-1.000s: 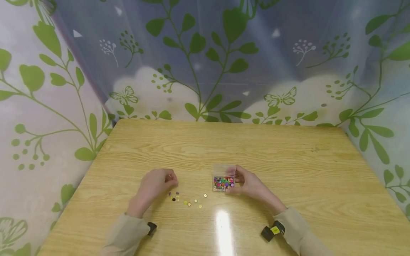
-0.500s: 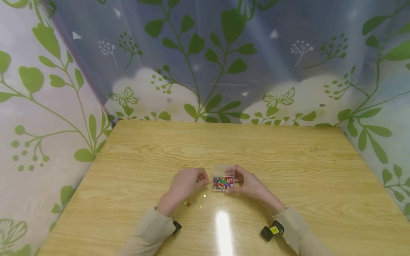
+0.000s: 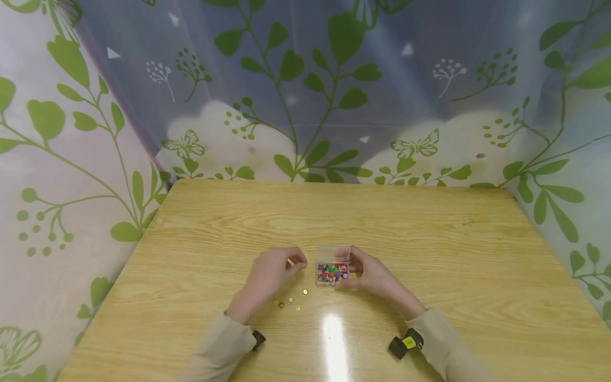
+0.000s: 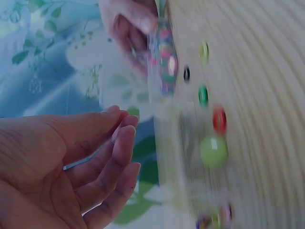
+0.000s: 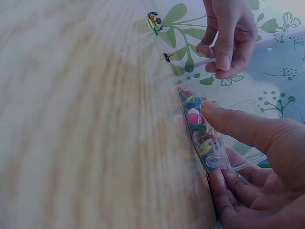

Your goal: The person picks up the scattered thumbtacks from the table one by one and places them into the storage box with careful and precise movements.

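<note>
My right hand (image 3: pixel 374 276) holds a small clear plastic box (image 3: pixel 332 274) on the table, its thumb and fingers gripping the right side. The hinged lid stands up, and colourful thumbtacks fill the box. My left hand (image 3: pixel 269 273) hovers just left of the box, apart from it. In the left wrist view the left hand's fingers (image 4: pixel 125 143) are loosely curved, the thumb close to the index fingertip; nothing shows between them. Loose thumbtacks (image 3: pixel 290 300) lie in front of the box. A further cluster of thumbtacks (image 4: pixel 214 219) shows in the left wrist view; in the head view my left arm hides it.
The wood-grain table (image 3: pixel 406 223) reaches back to a leaf-patterned curtain (image 3: pixel 305 106). Similar cloth hangs at both sides. Light glares off the table (image 3: pixel 334 345) near its front. Each wrist wears a black camera (image 3: pixel 398 347).
My left hand went right from the scattered thumbtacks to the box's left edge, then drew back slightly left and away from me. My right hand keeps its hold on the box.
</note>
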`<state>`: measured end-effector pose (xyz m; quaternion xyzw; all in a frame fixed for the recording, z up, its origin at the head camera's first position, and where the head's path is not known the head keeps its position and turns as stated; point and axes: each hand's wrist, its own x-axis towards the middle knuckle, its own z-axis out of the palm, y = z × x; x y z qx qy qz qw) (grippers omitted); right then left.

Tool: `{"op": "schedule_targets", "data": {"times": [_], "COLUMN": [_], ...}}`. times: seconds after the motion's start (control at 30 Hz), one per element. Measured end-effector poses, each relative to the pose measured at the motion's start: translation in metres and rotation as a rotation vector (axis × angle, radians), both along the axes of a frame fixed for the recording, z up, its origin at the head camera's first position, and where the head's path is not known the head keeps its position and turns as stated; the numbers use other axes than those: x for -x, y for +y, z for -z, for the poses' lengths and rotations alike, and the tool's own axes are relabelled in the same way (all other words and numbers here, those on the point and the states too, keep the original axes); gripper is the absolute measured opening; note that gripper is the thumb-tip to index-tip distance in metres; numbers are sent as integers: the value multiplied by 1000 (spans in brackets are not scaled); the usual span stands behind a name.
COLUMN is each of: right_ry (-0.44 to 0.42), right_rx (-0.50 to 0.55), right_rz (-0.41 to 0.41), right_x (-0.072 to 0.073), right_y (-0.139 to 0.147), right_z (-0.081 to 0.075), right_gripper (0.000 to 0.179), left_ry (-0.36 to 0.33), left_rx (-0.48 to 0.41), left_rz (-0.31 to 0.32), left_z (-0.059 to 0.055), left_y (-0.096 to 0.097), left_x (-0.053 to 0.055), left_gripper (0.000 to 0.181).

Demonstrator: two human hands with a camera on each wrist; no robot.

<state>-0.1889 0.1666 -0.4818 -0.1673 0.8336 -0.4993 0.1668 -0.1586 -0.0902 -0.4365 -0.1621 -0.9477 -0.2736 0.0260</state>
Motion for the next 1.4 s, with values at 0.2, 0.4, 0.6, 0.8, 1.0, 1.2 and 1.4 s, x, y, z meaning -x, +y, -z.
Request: {"op": "schedule_targets", "data": {"times": [0.2, 0.4, 0.6, 0.8, 1.0, 1.2, 1.4], "right_ry": [-2, 15, -3, -6, 7, 2, -7], "right_rx": [-21, -28, -19, -15, -14, -11, -4], "right_rz": [16, 13, 21, 22, 14, 9, 8], "right_x": [0, -1, -1, -1, -1, -1, -1], "right_y": [0, 1, 2, 1, 1, 0, -1], "right_z": [-1, -2, -3, -3, -1, -2, -3], "right_gripper": [67, 68, 69, 69, 68, 68, 68], "left_ry": [-64, -184, -218, -211, -160, -137, -101], "left_rx": [13, 72, 124, 159, 146, 106, 82], "left_rz": [-108, -157, -152, -141, -154, -123, -66], "left_z": [-1, -1, -1, 0, 3, 6, 3], "left_y": [-34, -68, -83, -82, -76, -60, -34], "left_x": [-4, -11, -17, -19, -16, -9, -2], "left_gripper": [5, 15, 19, 14, 14, 15, 14]}}
